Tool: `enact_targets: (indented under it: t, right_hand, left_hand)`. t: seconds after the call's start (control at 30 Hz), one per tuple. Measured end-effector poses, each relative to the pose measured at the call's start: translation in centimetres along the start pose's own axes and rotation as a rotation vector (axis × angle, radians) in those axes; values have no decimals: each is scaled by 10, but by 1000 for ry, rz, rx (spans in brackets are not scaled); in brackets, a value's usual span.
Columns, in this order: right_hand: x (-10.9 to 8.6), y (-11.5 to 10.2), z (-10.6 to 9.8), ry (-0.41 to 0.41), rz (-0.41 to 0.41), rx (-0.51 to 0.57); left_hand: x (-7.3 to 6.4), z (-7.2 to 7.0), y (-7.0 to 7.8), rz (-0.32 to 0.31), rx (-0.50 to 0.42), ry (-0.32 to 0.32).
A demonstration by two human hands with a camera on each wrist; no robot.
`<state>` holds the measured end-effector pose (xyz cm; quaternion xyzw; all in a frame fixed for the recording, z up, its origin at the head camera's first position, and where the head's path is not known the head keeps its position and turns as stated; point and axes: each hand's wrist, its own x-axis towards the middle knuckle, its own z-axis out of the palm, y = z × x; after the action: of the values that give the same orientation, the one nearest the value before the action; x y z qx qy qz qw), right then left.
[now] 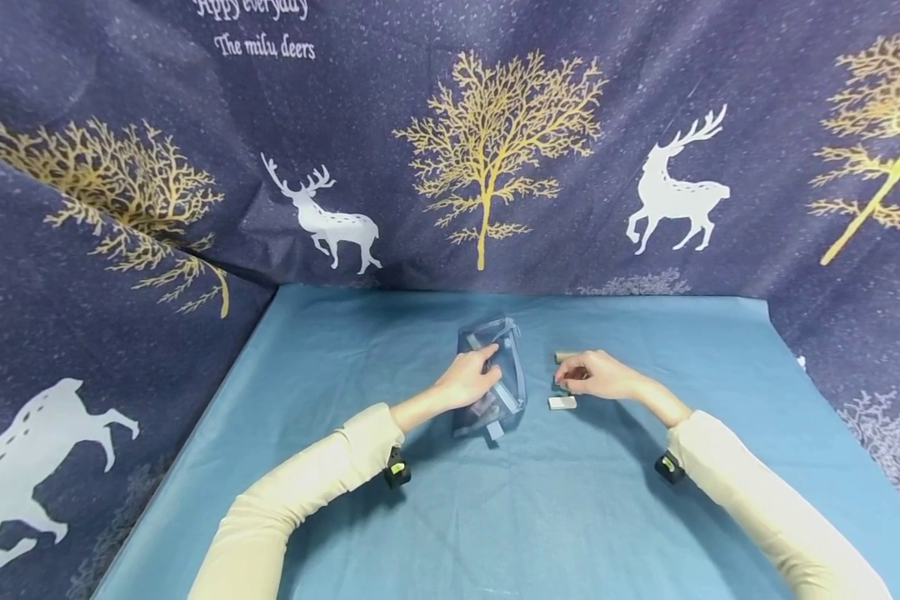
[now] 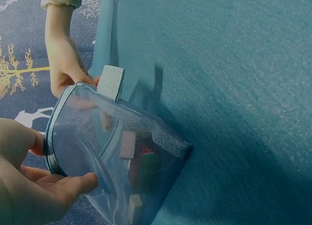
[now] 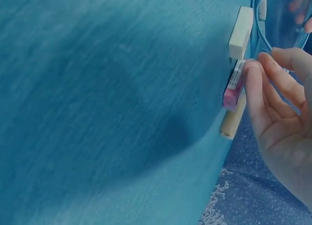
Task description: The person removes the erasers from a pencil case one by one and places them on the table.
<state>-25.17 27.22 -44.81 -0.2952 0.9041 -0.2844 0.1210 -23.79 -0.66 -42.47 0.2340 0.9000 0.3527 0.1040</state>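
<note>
1. The blue mesh pouch (image 2: 73,132) lies on the blue cloth (image 1: 457,525), towards its far side and near the middle; its mouth gapes on the side facing the small blocks.
2. The left hand (image 1: 471,379) reaches over the pouch and grips its edge: in the left wrist view the rim passes between the fingers, one tip against the outside and another lying across the mesh.
3. Through the mesh show a pink block (image 2: 128,144), a red-and-green item (image 2: 147,161) and a pale block (image 2: 135,209). A light fabric tab (image 2: 111,82) sticks out from the pouch's seam.
4. The right hand (image 1: 596,373) is bent down over a short row of pieces to the right of the pouch. Its thumb and fingertips are drawn close together at the pink eraser (image 3: 231,97), which wears a printed sleeve; the fingers hide its upper end, so I cannot tell whether they have closed on it.
5. That eraser sits between the white block (image 1: 562,402), on the near side, and the tan block (image 1: 565,357), on the far side.
6. Both forearms wear cream sleeves (image 1: 330,458), with a small black camera (image 1: 397,471) below the left wrist. Behind hangs a dark blue backdrop (image 1: 435,242) printed with white deer and golden trees.
</note>
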Motion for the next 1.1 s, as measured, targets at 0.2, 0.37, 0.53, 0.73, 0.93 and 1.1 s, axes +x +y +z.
enact_targets:
  t: [0.2,0.37,0.53,0.73,0.93,1.1]
  right_hand:
    - [5,-4,1,1,-12,-4]
    - [9,-5,3,-2,-18,-3]
    - [13,-8,3,7,-19,-8]
    - [16,-15,3,4,-18,-4]
    - [20,-16,5,4,-27,17]
    - [24,-13,8,21,-35,17]
  left_hand:
    - [0,0,1,-10,2,-7]
    - [0,1,1,-13,-3,-11]
    - [1,1,0,-10,-8,-16]
    - [1,2,0,-12,-15,-15]
    - [1,3,-1,-4,-6,-9]
    - [2,3,-1,-10,-6,-14]
